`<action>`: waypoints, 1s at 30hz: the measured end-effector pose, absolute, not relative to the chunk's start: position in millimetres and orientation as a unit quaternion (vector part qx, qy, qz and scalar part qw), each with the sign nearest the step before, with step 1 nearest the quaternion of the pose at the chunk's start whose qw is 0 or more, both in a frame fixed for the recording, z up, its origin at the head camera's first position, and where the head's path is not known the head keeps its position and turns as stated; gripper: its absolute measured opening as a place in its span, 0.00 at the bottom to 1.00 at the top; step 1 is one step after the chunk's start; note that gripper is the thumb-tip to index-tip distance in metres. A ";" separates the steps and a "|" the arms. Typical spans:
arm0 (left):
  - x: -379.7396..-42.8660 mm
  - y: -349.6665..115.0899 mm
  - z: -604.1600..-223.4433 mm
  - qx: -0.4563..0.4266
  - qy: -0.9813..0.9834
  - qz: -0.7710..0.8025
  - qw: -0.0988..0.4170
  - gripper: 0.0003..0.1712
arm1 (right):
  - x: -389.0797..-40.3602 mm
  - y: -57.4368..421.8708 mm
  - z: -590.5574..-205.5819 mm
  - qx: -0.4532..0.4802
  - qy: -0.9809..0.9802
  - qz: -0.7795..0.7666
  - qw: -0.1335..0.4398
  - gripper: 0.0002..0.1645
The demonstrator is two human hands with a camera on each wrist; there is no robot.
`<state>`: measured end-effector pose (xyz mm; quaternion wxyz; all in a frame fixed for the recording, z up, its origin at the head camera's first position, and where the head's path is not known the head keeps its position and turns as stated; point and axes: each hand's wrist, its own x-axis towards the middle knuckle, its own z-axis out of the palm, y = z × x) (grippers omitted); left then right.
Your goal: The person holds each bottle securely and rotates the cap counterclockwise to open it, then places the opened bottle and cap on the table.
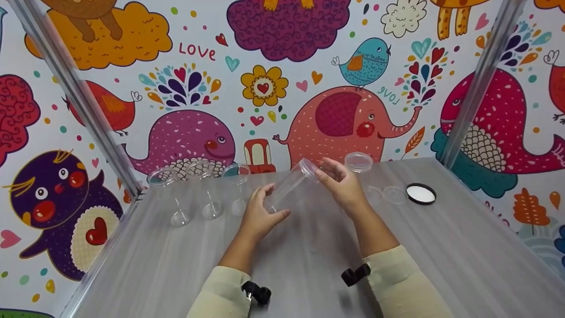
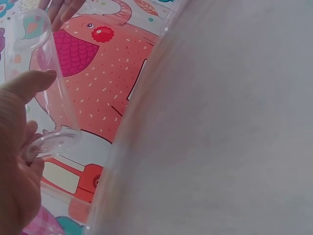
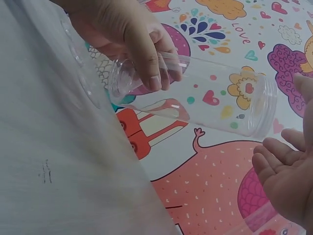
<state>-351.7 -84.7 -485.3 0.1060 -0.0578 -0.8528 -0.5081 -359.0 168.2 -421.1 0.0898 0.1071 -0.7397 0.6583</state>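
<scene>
A clear plastic jar [image 1: 291,183], empty and screw-necked, is tilted above the table with its mouth up to the right. My left hand [image 1: 260,214] grips it near the base; the right wrist view shows that thumb and fingers [image 3: 146,63] around the lower end. By the mouth is my right hand [image 1: 342,183], its fingers loosely spread and nothing held in them. In the right wrist view a small gap shows between the right hand [image 3: 288,171] and the jar's threaded rim [image 3: 266,107]. The left wrist view shows the jar [image 2: 54,93] beside the left thumb.
Several similar clear jars stand on the grey table [image 1: 309,265]: a left one [image 1: 170,194], another [image 1: 205,190], a third [image 1: 236,185], and one behind the right hand [image 1: 358,163]. To the right lie a clear ring [image 1: 394,195] and a black-rimmed white lid [image 1: 420,194]. A patterned wall borders the table.
</scene>
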 end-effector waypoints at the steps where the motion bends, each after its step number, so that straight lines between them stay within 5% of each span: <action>1: -351.7 -84.5 -485.7 -0.060 -0.855 -0.504 0.106 0.50 | -359.2 167.9 -422.2 0.109 -0.742 0.656 0.087 0.40; 16: -346.7 -86.6 -480.7 -0.092 -0.872 -0.471 0.097 0.49 | -360.5 168.2 -438.0 0.067 -0.785 0.612 0.066 0.44; 30: -345.6 -87.6 -476.9 -0.114 -0.893 -0.424 0.103 0.52 | -357.5 166.7 -436.5 0.078 -0.774 0.623 0.084 0.36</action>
